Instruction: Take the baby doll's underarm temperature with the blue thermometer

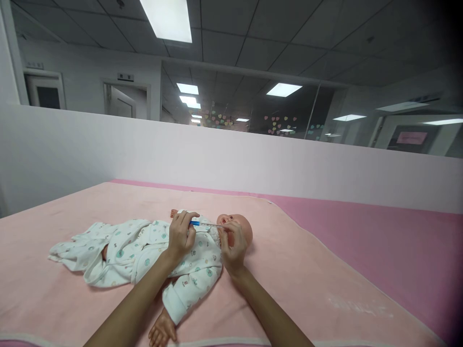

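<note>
A baby doll [240, 226] lies on its back, its head to the right, dressed in a white outfit [198, 260] with small green and brown prints. Above its chest, a thin clear rod with a blue end, which looks like a glass thermometer [208, 224], spans the gap between my hands. My left hand [182, 234] is closed on the blue end. At the other tip, close to the doll's face, my right hand [233, 246] pinches the thin end. My right fingers hide part of the doll's cheek and neck.
A peach blanket [311, 284] lies under the doll, over a pink mat [398, 241]. Behind them runs a low white wall [231, 164] with glass above it. Heart-shaped stickers [280, 123] dot the glass, and doors stand beyond at the left.
</note>
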`<control>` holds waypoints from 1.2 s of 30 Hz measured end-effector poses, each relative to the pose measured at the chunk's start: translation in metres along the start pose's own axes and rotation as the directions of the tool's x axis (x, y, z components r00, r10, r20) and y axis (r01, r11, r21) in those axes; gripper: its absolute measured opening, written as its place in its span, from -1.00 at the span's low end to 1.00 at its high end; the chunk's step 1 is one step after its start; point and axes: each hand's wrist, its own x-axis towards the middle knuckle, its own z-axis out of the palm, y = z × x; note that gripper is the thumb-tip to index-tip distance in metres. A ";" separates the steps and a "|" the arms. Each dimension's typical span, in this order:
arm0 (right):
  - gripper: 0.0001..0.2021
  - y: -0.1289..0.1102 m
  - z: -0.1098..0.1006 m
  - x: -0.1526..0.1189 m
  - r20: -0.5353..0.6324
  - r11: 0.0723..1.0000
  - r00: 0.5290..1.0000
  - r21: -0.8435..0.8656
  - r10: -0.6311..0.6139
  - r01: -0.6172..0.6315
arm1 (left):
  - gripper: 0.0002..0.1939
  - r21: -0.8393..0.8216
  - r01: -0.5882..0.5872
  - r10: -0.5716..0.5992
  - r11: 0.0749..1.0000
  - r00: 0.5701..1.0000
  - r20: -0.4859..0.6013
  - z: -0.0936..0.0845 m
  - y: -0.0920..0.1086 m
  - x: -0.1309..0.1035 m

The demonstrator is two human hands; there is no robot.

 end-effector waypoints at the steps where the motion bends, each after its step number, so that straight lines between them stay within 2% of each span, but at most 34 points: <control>1: -0.88 0.000 0.000 0.000 0.005 1.000 1.000 -0.013 -0.004 0.004 | -0.71 -0.005 0.005 -0.005 1.000 1.000 0.003 0.000 0.000 0.000; 17: -0.80 0.013 0.001 -0.003 0.027 0.996 0.999 -0.082 -0.046 0.048 | -0.77 0.044 -0.013 0.013 0.999 1.000 0.016 0.002 0.000 0.002; 26: -0.78 0.016 0.002 -0.004 0.044 0.993 0.999 -0.119 0.000 0.005 | -0.79 0.028 0.030 -0.031 0.999 0.999 0.036 0.002 0.003 0.003; 36: -0.80 0.012 0.001 -0.002 0.016 0.991 0.999 -0.123 -0.040 0.041 | -0.77 0.067 -0.017 0.015 0.998 0.999 0.040 0.001 0.003 0.004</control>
